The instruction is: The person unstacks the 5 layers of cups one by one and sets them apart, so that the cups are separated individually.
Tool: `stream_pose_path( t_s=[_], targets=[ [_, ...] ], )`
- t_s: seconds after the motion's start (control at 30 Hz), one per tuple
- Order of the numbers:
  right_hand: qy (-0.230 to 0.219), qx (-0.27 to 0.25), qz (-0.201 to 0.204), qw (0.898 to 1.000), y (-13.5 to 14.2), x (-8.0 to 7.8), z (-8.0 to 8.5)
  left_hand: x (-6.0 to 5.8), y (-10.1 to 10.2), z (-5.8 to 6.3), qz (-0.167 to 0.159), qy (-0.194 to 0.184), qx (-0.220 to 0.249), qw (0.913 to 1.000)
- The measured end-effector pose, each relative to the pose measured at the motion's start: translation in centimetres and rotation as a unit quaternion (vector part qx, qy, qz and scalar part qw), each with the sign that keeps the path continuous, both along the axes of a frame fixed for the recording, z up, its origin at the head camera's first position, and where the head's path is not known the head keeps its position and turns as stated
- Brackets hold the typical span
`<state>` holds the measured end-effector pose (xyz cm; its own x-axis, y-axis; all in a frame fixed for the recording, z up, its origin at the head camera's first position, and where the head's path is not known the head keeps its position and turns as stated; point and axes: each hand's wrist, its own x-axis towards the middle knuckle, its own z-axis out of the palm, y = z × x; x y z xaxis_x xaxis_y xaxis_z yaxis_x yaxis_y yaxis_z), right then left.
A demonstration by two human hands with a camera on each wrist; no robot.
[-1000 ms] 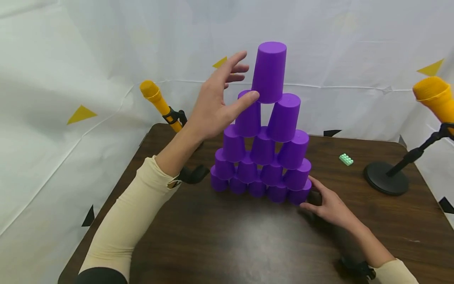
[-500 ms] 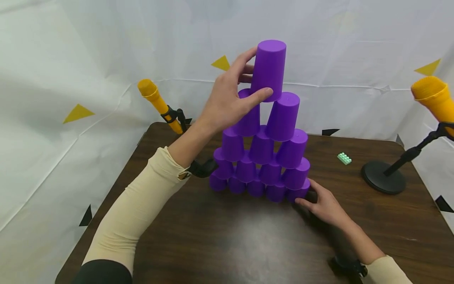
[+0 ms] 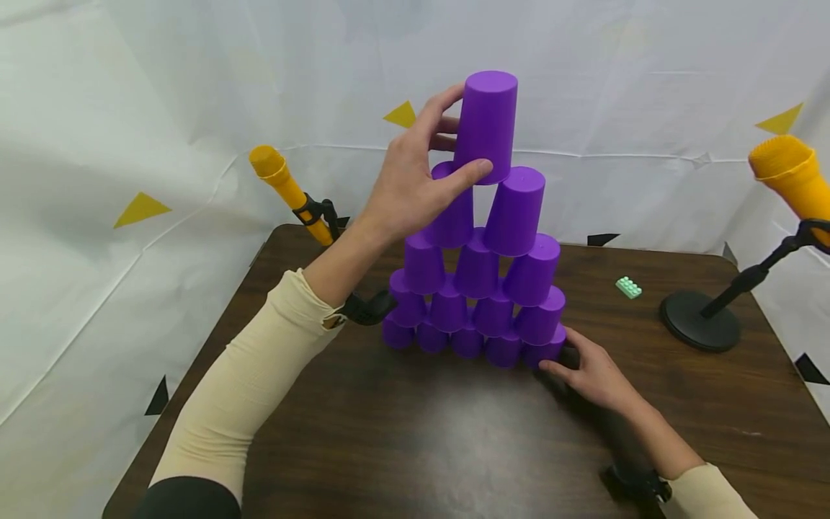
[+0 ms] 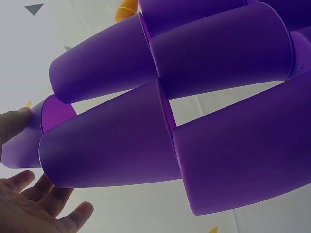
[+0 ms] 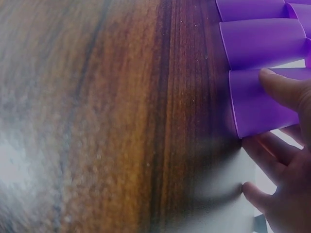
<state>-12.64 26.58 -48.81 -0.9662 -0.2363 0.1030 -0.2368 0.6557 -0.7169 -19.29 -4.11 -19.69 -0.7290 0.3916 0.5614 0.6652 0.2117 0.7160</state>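
Upside-down purple cups stand in a pyramid (image 3: 476,270), widest at the bottom row. At its peak sits a single top cup (image 3: 488,122), resting across the two cups below it. My left hand (image 3: 411,180) grips this top cup from the left, thumb in front and fingers behind. The left wrist view shows the thumb (image 4: 15,125) against the top cup (image 4: 29,141). Low on the right, my right hand (image 3: 596,375) holds the end cup of the bottom row (image 3: 543,352) between thumb and fingers. In the right wrist view, the thumb (image 5: 282,87) lies on that cup (image 5: 257,109).
Yellow microphones on black stands flank the pyramid, one microphone (image 3: 285,184) at left and another microphone (image 3: 787,173) at right with a round base (image 3: 700,322). A mint-green toy brick (image 3: 628,287) lies on the dark wooden table (image 3: 415,440). White sheeting (image 3: 648,86) hangs behind.
My left hand has moved right from beside the top cup and taken hold of it. The cup has since shifted very slightly left. My right hand stays at the bottom cup.
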Motion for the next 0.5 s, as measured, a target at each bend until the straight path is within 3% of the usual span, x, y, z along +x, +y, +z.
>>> stream_pose_path(
  t_s=[0.27, 0.4, 0.5],
  targets=[
    [0.003, -0.001, 0.005, 1.0, 0.1, 0.0, 0.0, 0.4, -0.4, 0.3, 0.0, 0.021, 0.019, 0.9996],
    [0.003, -0.002, 0.009, 1.0, 0.1, 0.1, 0.0, 0.3, -1.3, 0.1, 0.004, 0.056, 0.049, 0.9972],
    [0.0, -0.003, 0.011, 1.0, 0.0, 0.1, 0.0, -0.6, -2.9, -0.8, 0.011, 0.097, 0.079, 0.9921]
  ],
)
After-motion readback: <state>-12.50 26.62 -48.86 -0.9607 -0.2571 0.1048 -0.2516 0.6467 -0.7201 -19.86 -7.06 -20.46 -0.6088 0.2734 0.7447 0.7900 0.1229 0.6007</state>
